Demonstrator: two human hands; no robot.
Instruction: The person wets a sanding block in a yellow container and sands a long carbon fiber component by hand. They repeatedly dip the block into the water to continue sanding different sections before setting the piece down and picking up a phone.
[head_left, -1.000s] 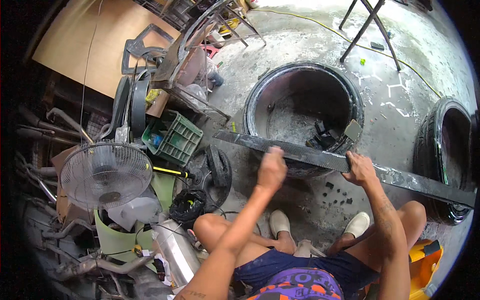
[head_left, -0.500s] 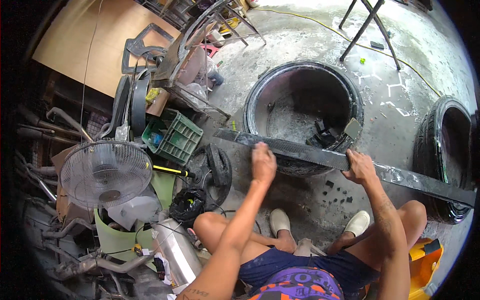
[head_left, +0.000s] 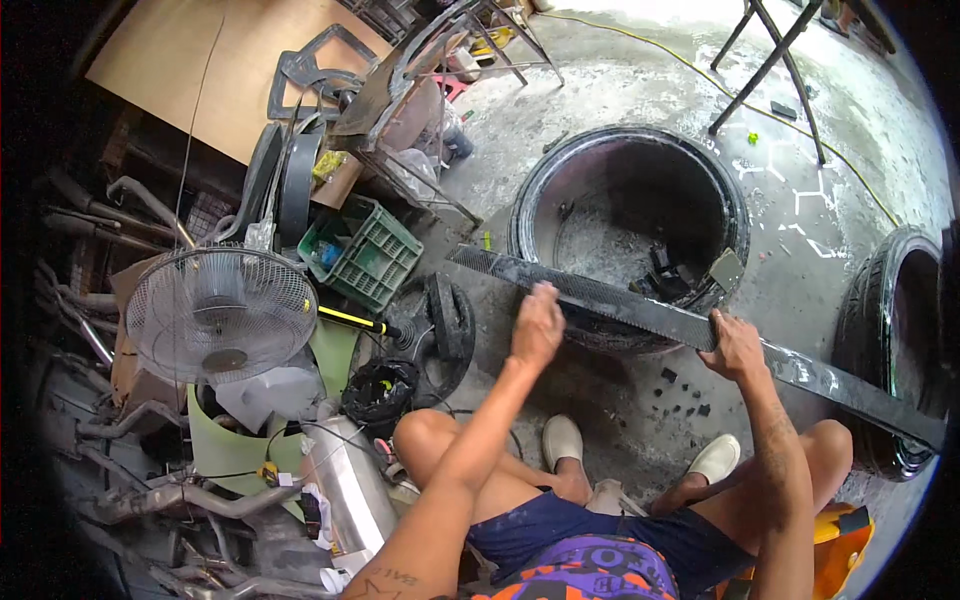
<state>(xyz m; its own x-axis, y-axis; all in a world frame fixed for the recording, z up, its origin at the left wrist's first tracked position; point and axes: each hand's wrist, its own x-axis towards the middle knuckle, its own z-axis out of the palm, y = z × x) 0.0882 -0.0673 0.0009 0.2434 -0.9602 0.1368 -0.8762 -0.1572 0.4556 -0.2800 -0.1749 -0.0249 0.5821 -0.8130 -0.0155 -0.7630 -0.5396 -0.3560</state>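
Black under left hand (head_left: 538,328): strip (head_left: 620,304); fingers half-curled, contact or grip I can't tell.
Right hand (head_left: 736,346): closed on strip, which runs 10 to 4 o'clock.
Strip's 10 o'clock end: left hand slightly nearer than a second ago, right hand unmoved; I read bracing right, working left.
Tyre (head_left: 737,205): 12 o'clock, strip across it.
Second tyre (head_left: 862,320): 3 o'clock.
Strip's underside: hidden from me.
Dark pieces (head_left: 668,275): inside tyre, hard to separate.

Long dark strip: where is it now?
In the head view, the long dark strip runs from mid-picture rightward, across the near rim of the large tyre to the second tyre, the right hand on it.
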